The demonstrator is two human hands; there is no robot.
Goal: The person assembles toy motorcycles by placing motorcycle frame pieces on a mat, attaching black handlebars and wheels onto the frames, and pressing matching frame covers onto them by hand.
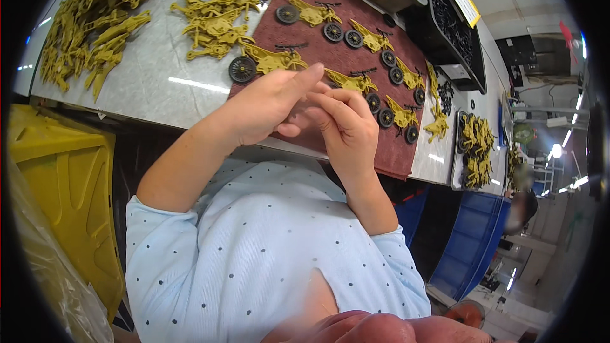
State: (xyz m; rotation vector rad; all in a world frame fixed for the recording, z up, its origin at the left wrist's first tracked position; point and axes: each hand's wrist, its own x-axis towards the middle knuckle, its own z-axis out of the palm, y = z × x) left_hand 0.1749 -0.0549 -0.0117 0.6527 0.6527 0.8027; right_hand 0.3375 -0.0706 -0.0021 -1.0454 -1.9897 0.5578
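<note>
Two hands in the head view, raised together just above the near edge of the maroon mat.

Left hand: reaching in from the near left, index finger stretched out toward the far right, thumb tucked below, remaining fingers loosely bent. Fingertips meeting those of the right hand.

Right hand: reaching up from near, fingers curled in and bunched at the tips against the left hand. Grip looks like a fine pinch, but the contact spot is hidden by the knuckles. Cannot tell whether anything small sits between the tips, nor how tight either hand closes.

Nearest piece: yellow toy carriage with a black wheel, flat on the mat just beyond the left index finger, apart from it. Long axis roughly left to right, wheel end at the left, near the mat's left edge. Closer to the left hand than to the right.

Second carriage just beyond the right hand's fingertips, partly covered by them. Closer to the right hand.

More wheeled carriages in a row across the mat, from far left down to near right, wheels toward the near side.

Elsewhere: heaps of loose yellow parts on the grey table at far left, black trays far right, yellow bin near left, blue crate near right.
</note>
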